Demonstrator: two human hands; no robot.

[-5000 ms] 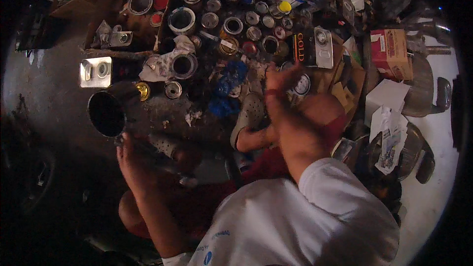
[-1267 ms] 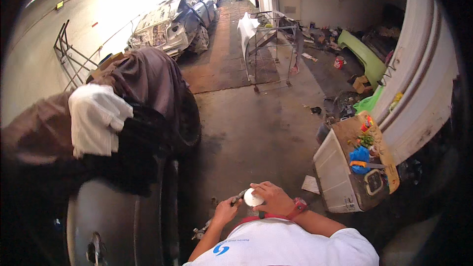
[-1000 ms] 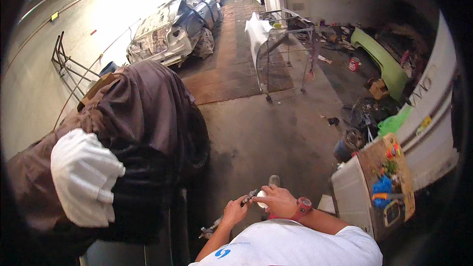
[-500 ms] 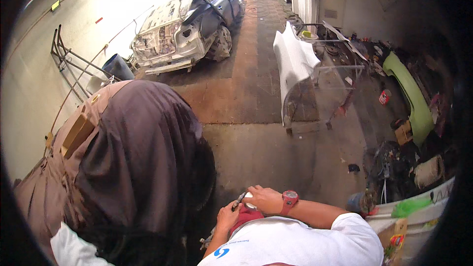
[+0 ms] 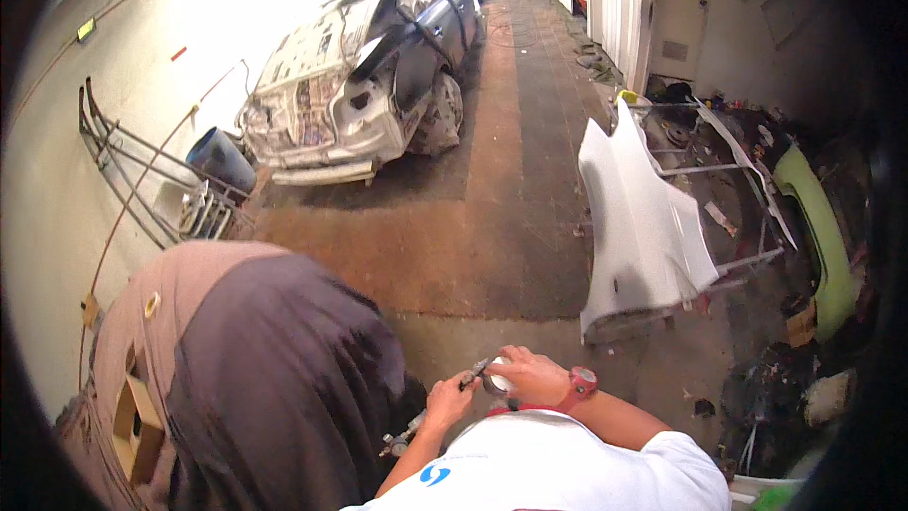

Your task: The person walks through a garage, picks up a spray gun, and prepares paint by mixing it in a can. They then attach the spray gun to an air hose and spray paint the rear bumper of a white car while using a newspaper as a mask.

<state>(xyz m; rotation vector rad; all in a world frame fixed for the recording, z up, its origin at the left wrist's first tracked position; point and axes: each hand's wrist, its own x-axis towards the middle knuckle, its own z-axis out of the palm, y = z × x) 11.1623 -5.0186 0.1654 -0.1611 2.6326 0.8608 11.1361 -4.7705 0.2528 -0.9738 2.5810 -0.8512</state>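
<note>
Close in front of my body, both hands are together. My left hand (image 5: 448, 403) is closed around a slim dark piece (image 5: 473, 375) that points up toward the other hand. My right hand (image 5: 534, 379), with a red watch (image 5: 583, 381) on its wrist, has its fingers curled over a white round piece (image 5: 498, 378), perhaps a cup or lid. The two pieces meet or nearly touch; whether they are joined I cannot tell. A metal fitting (image 5: 397, 441) shows beside my left forearm, partly hidden.
A draped brown cover (image 5: 284, 360) bulks at the left, with an open cardboard box (image 5: 138, 428) on it. A white car fender (image 5: 638, 237) rests on a metal stand at the right, near a green panel (image 5: 818, 237). A stripped car (image 5: 350, 95) stands ahead by the wall.
My view has shifted, and the white fender now appears nearer and larger. My hands sit slightly farther right in the picture, still holding the same pieces.
</note>
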